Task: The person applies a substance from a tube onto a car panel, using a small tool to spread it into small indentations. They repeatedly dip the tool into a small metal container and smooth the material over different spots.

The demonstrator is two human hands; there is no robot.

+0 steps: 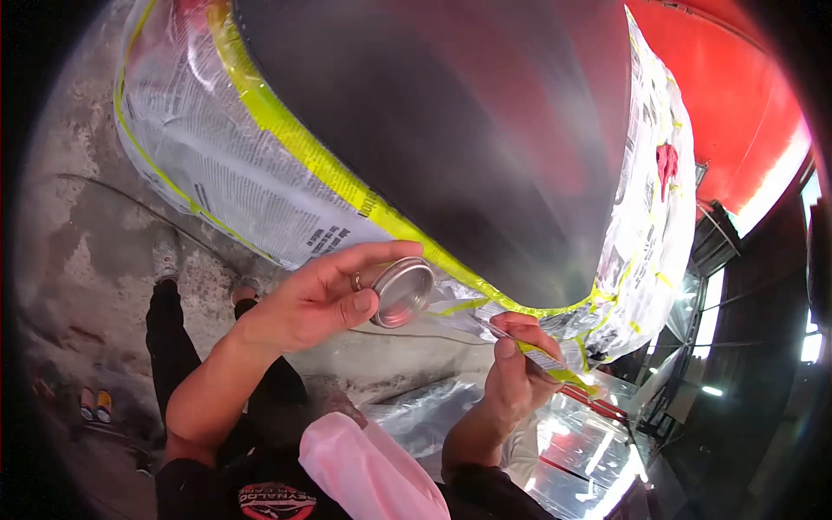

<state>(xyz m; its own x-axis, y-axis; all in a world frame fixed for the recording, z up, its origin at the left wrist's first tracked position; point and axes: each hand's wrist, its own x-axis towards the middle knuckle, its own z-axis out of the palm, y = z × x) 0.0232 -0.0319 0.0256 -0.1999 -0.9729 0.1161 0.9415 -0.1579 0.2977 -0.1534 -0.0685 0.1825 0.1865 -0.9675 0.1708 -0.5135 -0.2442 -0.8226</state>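
Note:
My left hand (316, 299) has its fingers closed on the edge of a small round metal tin (404, 293), tilted so that its shallow inside shows. To the right, my right hand (518, 368) pinches a thin strip-like tool (537, 355) with yellow tape near it; its exact form is hard to make out. Both hands are just in front of a dark, glossy curved panel (451, 130). Yellow masking tape (321, 165) and printed paper under plastic film (225, 165) border the panel.
A large red surface (711, 87) stands at the upper right. A pink cloth (368, 468) hangs at my front. My feet are on a stained concrete floor (78, 251), with a cable (130, 195) across it. Shiny plastic sheeting (425, 416) lies below my hands.

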